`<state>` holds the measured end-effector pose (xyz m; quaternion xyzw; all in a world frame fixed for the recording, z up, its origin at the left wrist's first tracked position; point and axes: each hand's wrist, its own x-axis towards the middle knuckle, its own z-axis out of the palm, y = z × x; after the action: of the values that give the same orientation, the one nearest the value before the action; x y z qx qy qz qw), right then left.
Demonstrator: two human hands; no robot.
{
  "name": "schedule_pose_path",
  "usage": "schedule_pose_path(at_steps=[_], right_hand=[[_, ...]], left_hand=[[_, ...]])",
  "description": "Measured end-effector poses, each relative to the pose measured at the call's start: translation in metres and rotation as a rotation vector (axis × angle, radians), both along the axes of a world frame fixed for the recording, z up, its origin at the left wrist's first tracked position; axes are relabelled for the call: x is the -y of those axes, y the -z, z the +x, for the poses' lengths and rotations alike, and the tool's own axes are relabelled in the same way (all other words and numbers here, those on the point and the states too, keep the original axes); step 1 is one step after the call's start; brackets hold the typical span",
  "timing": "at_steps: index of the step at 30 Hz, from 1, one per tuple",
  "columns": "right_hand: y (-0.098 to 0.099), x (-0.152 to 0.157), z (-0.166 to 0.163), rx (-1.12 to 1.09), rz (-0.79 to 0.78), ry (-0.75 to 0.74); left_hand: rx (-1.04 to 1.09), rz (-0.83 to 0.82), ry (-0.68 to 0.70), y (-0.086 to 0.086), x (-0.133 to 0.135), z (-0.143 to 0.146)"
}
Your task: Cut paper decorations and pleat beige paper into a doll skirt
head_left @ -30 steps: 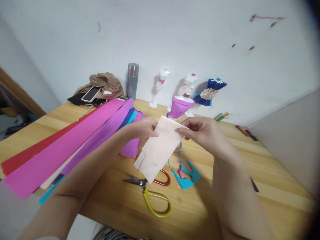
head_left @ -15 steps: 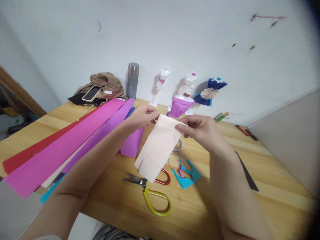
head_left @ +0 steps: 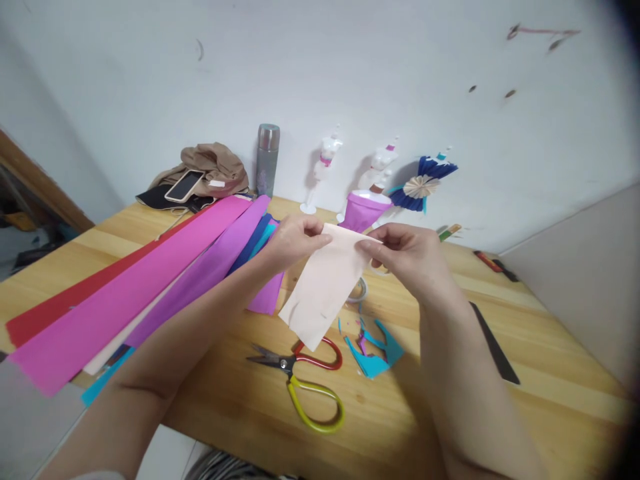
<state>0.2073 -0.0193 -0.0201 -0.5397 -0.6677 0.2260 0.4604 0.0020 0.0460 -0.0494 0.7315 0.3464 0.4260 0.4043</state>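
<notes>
A pale cream piece of crepe paper (head_left: pixel 327 283) hangs tilted above the table, held along its top edge. My left hand (head_left: pixel 301 239) pinches its upper left corner, and my right hand (head_left: pixel 403 250) grips the upper right end between thumb and fingers. Below the paper lie scissors (head_left: pixel 284 364) with one red and one yellow handle, blades apart. Blue paper scraps (head_left: pixel 375 353) rest to their right. A roll of tape (head_left: pixel 358 290) sits partly hidden behind the paper. Just beyond my hands is a purple paper skirt shape (head_left: pixel 367 211).
Long strips of coloured paper (head_left: pixel 135 287) cover the table's left side. Along the wall stand a thermos (head_left: pixel 268 160), two small white mannequins (head_left: pixel 327 160) and one dressed in blue (head_left: pixel 425 183). A phone (head_left: pixel 185 186) lies on brown cloth (head_left: pixel 215 167). A dark flat piece (head_left: pixel 495 343) lies right.
The paper's lower end has swung up and to the right, uncovering more of the red scissor handle. My left hand has shifted slightly right, its thumb now over the paper's corner.
</notes>
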Motion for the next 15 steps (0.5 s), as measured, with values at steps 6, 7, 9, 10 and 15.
schedule_pose_path(at_steps=[6, 7, 9, 10, 15], right_hand=[[0.0023, -0.0041, -0.0011, -0.045, -0.081, 0.049], [0.0023, -0.0039, -0.0019, -0.055, -0.092, 0.069], [0.0025, -0.0034, -0.0033, -0.058, -0.105, 0.115], [0.0027, -0.0033, -0.0036, -0.049, -0.106, 0.133], [0.0044, -0.0047, -0.0031, -0.022, -0.113, 0.103]], left_hand=[[-0.048, 0.110, -0.051, 0.0076, 0.0018, 0.0035], [-0.047, 0.117, -0.054, 0.0071, 0.0025, 0.0037], [-0.036, 0.110, -0.054, 0.0063, 0.0033, 0.0045], [-0.029, 0.100, -0.047, 0.0062, 0.0032, 0.0051], [0.025, 0.061, -0.034, 0.0093, -0.0020, 0.0084]])
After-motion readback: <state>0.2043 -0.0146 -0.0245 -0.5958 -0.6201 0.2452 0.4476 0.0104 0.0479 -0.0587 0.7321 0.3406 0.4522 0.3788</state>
